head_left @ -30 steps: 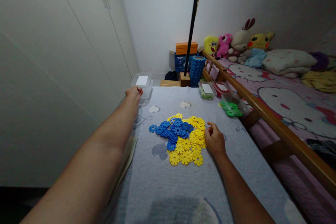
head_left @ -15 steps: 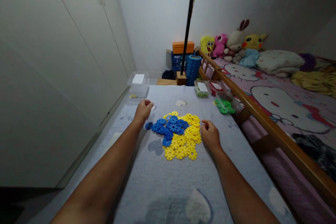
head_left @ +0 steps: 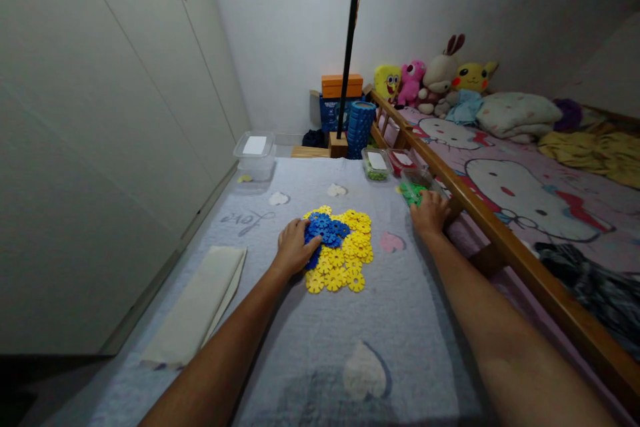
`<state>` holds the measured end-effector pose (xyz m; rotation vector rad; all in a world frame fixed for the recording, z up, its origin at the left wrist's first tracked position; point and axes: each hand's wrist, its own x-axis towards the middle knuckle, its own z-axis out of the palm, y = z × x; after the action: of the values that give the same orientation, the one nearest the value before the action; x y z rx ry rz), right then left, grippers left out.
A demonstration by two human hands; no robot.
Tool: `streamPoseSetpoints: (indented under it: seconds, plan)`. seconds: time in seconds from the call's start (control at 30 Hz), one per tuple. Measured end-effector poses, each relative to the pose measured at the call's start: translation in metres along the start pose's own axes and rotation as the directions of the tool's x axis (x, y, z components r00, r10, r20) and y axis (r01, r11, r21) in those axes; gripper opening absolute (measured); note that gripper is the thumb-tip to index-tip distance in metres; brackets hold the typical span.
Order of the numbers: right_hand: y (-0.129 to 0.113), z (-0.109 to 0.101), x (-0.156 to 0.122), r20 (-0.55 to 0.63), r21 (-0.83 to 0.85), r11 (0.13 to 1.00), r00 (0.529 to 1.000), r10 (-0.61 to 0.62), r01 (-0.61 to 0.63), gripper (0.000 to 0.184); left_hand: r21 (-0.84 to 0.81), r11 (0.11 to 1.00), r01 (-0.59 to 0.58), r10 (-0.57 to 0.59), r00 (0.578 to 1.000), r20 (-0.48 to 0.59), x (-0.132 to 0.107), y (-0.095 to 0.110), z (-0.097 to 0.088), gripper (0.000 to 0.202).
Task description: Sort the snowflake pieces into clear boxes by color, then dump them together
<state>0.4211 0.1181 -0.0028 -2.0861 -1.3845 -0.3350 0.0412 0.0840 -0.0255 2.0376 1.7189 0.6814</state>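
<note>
Flower-shaped plastic discs lie heaped in the middle of the cloth-covered table: blue discs [head_left: 327, 229] on top at the left, yellow discs [head_left: 357, 247] beneath and to the right. My left hand [head_left: 294, 245] rests against the left side of the blue heap, thumb spread from its fingers, covering some discs. Away to the right, my right hand [head_left: 430, 213] reaches to the green discs [head_left: 412, 193], with thumb and fingers apart beside them. The green discs sit at a clear plastic container [head_left: 420, 177], whose near part is hidden by this hand.
A lidded clear container [head_left: 255, 153] stands at the far left. Two more boxes, one with light green contents [head_left: 376, 172] and one with red contents [head_left: 401, 161], stand far right. A folded cloth [head_left: 195, 307] lies at the left. The wooden bed rail [head_left: 480, 213] borders the right side.
My left hand has moved right and nearer, onto the blue discs. My right hand has gone from beside the yellow discs to the green ones. The view has shifted slightly.
</note>
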Motion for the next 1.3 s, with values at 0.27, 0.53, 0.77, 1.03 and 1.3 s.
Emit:
streamPoseSetpoints:
  seconds: [0.27,0.53,0.77,1.03,1.3]
  plan:
    - [-0.001,-0.006,0.017,0.109,-0.157,0.978,0.987,-0.118,0.134,0.015,0.043,0.994,-0.102,0.100,0.994,0.043,-0.014,0.018,0.014,0.067]
    - [-0.033,-0.025,-0.034,0.159,-0.048,0.964,0.955,-0.249,0.260,0.012,0.177,0.974,-0.143,0.138,0.989,0.043,-0.033,0.029,0.012,0.070]
    - [-0.069,-0.050,-0.098,0.136,0.028,0.918,0.909,-0.395,0.395,0.009,0.014,0.970,-0.243,0.243,0.968,-0.068,-0.046,0.059,0.003,0.042]
    - [-0.086,-0.076,-0.142,0.217,0.145,0.879,0.852,-0.477,0.455,0.006,-0.658,0.753,0.013,0.110,0.983,0.146,-0.051,0.101,0.024,0.025]
    - [-0.057,-0.065,-0.092,0.150,0.281,0.907,0.918,-0.366,0.315,0.012,-0.811,0.408,0.420,-0.088,0.902,0.423,-0.045,0.121,0.044,0.036]
